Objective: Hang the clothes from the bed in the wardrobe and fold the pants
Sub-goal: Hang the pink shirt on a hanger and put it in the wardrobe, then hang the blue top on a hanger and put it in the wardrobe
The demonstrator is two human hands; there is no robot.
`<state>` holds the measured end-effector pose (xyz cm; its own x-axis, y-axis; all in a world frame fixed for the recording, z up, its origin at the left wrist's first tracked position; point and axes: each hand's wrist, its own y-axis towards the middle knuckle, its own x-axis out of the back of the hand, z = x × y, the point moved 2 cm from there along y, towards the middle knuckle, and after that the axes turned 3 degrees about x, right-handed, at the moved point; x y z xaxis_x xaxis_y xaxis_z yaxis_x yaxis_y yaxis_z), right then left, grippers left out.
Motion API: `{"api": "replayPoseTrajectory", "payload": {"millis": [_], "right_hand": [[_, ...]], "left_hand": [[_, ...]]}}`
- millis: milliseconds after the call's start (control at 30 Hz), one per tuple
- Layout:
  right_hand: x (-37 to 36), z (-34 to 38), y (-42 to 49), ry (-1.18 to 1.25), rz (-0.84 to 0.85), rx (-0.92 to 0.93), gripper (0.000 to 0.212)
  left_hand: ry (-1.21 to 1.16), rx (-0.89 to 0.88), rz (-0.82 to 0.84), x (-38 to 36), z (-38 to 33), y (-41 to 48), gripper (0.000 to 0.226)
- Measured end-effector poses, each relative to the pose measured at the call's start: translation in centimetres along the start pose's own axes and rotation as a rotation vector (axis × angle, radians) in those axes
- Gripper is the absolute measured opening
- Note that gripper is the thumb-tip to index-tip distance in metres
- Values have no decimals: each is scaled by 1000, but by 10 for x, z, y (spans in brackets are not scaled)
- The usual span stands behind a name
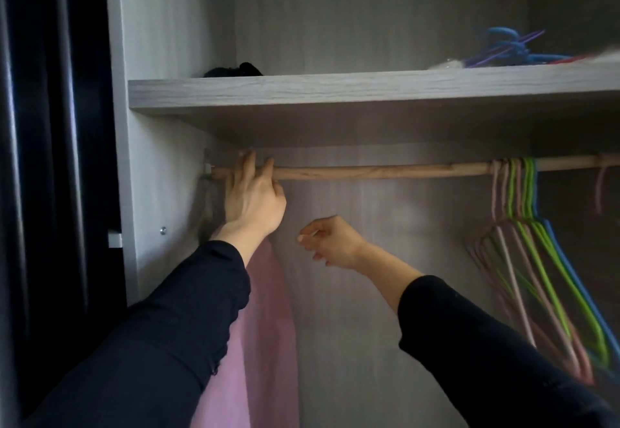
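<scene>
Black sleeves (188, 310) reach into wardrobe (151, 24). Left hand (253, 196) hooks fingers over rod (369, 172), probably seating hidden hanger hook. Pink garment (268, 327) hangs beneath, far left, leaving rod space. Right hand (330, 243) loosely curled, empty, ready to steady cloth.

The wooden rail (369, 172) is bare along its middle, between the left hand (253, 196) laid across its left end and the bunch of empty hangers (523, 226) crowded at its right; the shelf (335, 92) sits close above, leaving only a narrow gap over the rail. A pink garment (268, 327) hangs below the left end, beside the side wall (161, 192); right of it the space under the rail is open, with only the right hand (332, 243) there, fingers loosely curled.
</scene>
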<state>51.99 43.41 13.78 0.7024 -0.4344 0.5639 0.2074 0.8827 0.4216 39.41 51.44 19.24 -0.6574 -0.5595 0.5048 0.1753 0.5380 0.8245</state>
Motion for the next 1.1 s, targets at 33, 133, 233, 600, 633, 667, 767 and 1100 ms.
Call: {"api": "replayPoseTrajectory", "payload": {"millis": [33, 133, 233, 600, 633, 667, 767, 1100], "right_hand": [[9, -6, -4, -34, -38, -9, 34], [38, -23, -21, -133, -180, -19, 25], [70, -38, -40, -335, -301, -77, 21], [179, -79, -79, -1322, -480, -271, 36], [181, -80, -78, -1396, -467, -287, 40], [182, -82, -76, -1454, -455, -304, 42], [184, -86, -70, -1555, -404, -376, 38], [182, -68, -50, -1082, -496, -356, 27]], "left_hand": [[-8, -53, -5, -3, -11, -2, 53], [-62, -162, 36, -17, -47, -7, 54], [-105, -251, 87, -34, -80, -11, 54], [-161, -307, -88, -79, -124, -6, 41], [-183, -312, -133, -83, -123, -6, 39], [-204, -314, -165, -87, -122, -6, 38], [-231, -311, -199, -94, -121, -4, 36], [-242, -321, -238, -98, -119, -4, 36]]}}
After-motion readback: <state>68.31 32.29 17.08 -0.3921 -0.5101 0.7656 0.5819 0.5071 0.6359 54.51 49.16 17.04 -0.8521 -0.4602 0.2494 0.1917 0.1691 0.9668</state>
